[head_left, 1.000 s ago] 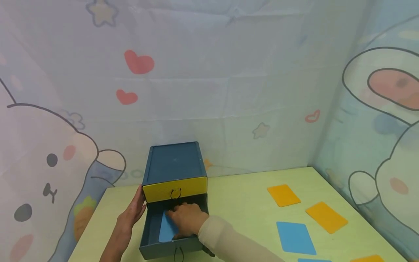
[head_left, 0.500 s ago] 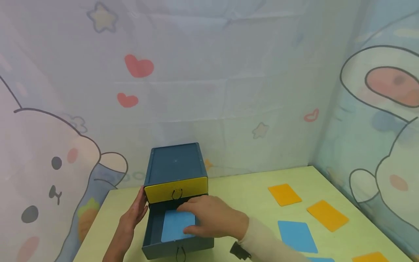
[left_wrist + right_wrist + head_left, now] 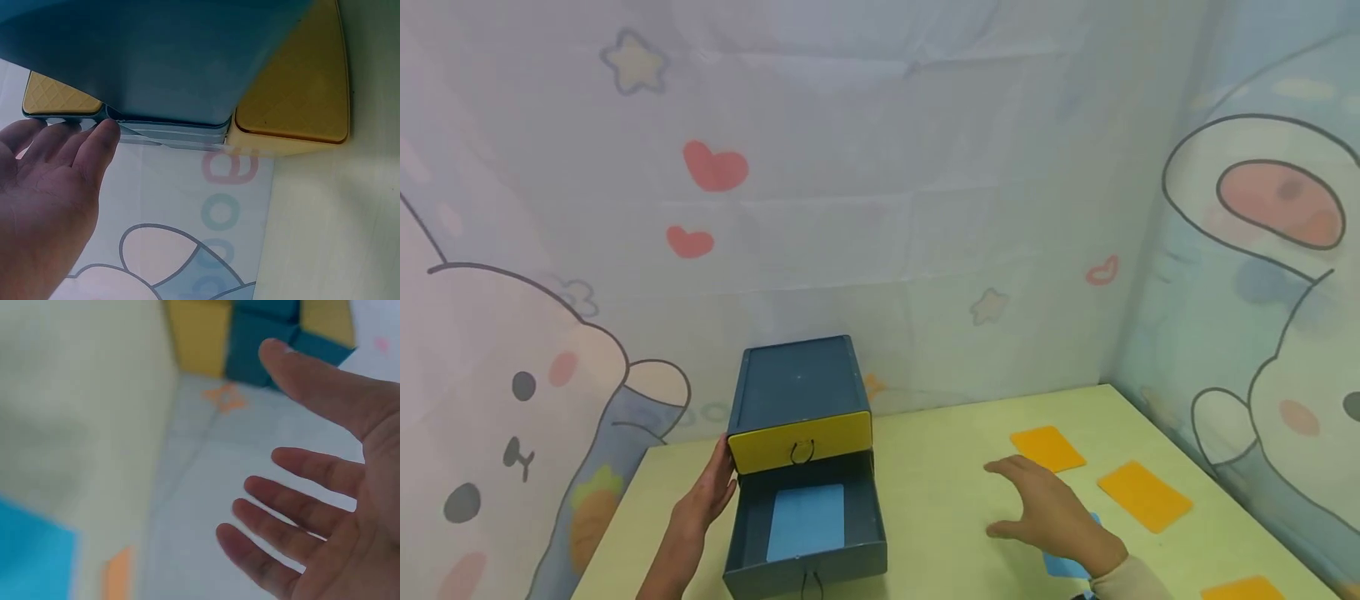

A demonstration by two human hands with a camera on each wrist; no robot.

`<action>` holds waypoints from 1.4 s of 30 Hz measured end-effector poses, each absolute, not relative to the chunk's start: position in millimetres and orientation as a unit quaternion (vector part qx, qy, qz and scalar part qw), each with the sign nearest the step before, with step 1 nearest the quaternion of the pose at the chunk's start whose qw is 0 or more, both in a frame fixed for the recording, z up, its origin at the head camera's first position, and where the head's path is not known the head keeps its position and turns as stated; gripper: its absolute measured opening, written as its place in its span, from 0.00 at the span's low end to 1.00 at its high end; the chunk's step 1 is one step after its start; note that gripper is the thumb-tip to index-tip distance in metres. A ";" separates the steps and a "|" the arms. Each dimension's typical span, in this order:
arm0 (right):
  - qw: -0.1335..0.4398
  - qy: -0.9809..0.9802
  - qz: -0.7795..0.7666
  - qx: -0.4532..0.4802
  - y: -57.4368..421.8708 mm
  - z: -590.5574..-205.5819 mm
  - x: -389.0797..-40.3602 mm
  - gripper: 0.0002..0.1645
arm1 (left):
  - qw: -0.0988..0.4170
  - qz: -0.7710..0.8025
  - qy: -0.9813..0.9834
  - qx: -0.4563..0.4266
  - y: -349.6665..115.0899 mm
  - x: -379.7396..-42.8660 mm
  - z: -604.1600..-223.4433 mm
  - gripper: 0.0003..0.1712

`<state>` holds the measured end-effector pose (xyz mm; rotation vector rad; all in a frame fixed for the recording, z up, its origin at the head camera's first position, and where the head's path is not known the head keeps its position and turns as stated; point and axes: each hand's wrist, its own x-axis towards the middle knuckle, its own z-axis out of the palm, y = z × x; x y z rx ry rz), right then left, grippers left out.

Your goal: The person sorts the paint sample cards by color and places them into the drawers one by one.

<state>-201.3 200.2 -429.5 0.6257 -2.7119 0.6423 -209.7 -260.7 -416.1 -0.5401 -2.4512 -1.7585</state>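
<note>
A dark blue two-drawer box [image 3: 797, 379] stands on the table, its upper drawer front [image 3: 842, 433] yellow and closed. The lower drawer [image 3: 868, 557] is pulled out, with a blue card [image 3: 807, 518] lying flat inside. My left hand [image 3: 700, 493] rests its straight fingers against the box's left side; the left wrist view shows the fingertips at the box's edge. To the right of the drawer, my right hand [image 3: 1056, 512] hangs over the table with fingers spread and nothing held. Under it lies another blue card [image 3: 1066, 567], partly hidden by the hand.
Orange cards lie at the right: one behind the right hand [image 3: 1045, 446], a second orange card [image 3: 1145, 497] farther right, a third orange card [image 3: 1243, 587] at the bottom edge. A fabric backdrop [image 3: 850, 208] with cartoon prints rises behind the pale table [image 3: 936, 467].
My right hand has lifted out of the lower drawer and moved right, over the cards on the table. The blue card in the drawer is now fully uncovered. The left hand stays at the box.
</note>
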 end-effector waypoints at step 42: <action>-0.031 -0.974 0.159 0.159 310.5 -505.8 -222.1 0.57 | 0.034 -0.575 -0.803 -0.154 -259.0 -211.5 -419.9 0.31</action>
